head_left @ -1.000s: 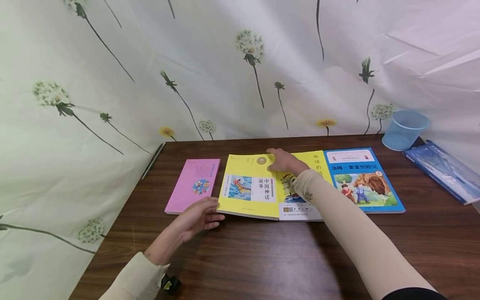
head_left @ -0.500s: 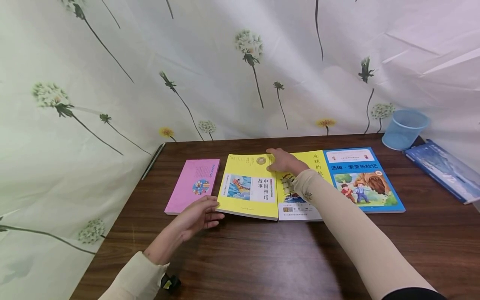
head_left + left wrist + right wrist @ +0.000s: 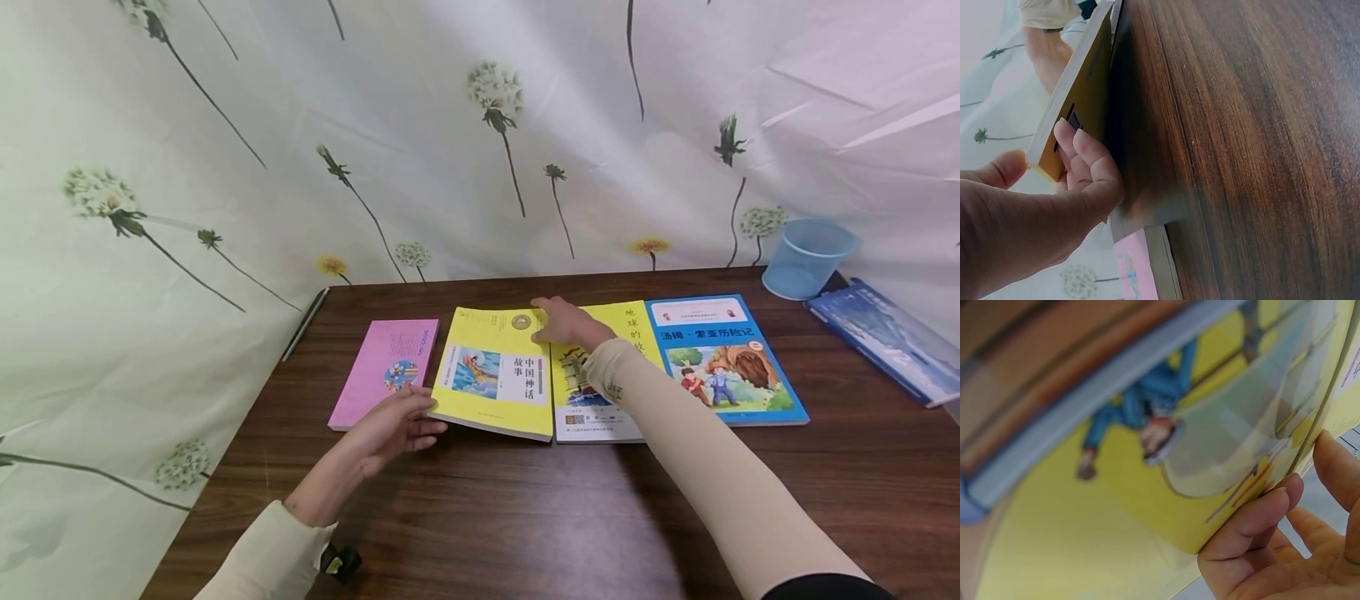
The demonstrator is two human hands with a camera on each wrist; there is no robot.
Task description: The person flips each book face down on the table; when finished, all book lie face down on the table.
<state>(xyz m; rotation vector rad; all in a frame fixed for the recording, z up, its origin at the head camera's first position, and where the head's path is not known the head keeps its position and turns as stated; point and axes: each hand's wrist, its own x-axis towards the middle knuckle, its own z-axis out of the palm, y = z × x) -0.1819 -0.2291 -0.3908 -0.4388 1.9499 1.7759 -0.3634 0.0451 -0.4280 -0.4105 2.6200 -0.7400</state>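
The yellow book (image 3: 491, 412) lies between the pink book (image 3: 375, 383) and the ship-cover book (image 3: 592, 417), its near left corner raised above the counter (image 3: 480, 517). The left hand (image 3: 393, 429) pinches this corner, thumb above and fingers beneath; the right hand (image 3: 570, 323) is at the far right corner, but whether it grips I cannot tell. The book seems light, with a bendable and perhaps slippery cover, so opposite corners should hold it well. The blue cup (image 3: 806, 267) stands upright at the back right; its bottom is not clearly visible.

Brown wood-grain table (image 3: 510, 517): books (image 3: 579, 398), blue cup (image 3: 806, 258)
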